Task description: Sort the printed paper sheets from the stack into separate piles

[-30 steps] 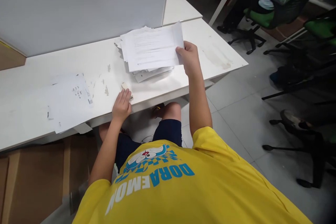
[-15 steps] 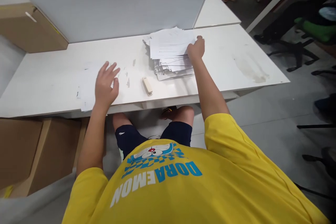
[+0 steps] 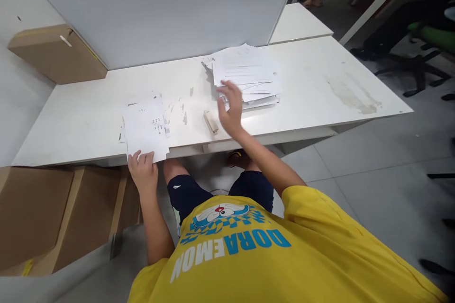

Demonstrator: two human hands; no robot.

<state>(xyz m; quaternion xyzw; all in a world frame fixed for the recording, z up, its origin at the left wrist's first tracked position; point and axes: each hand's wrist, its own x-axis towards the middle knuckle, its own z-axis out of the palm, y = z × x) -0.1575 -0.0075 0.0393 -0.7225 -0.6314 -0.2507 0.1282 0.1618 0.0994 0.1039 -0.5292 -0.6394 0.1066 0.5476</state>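
In the head view, the left hand [image 3: 143,170] sits at the near edge of the long white surface [image 3: 88,118], its grip closed on the near edge of a small stack of printed white paper sheets [image 3: 145,128] that overhangs that edge. The right hand [image 3: 231,109] hangs blurred above the surface, fingers spread and holding nothing, between a small beige stapler [image 3: 211,121] just to its left and a loose pile of white printed papers [image 3: 247,75] just beyond it. A grey partition panel [image 3: 159,9] stands behind the surface. Brown cardboard boxes [image 3: 42,208] lie on the floor at left.
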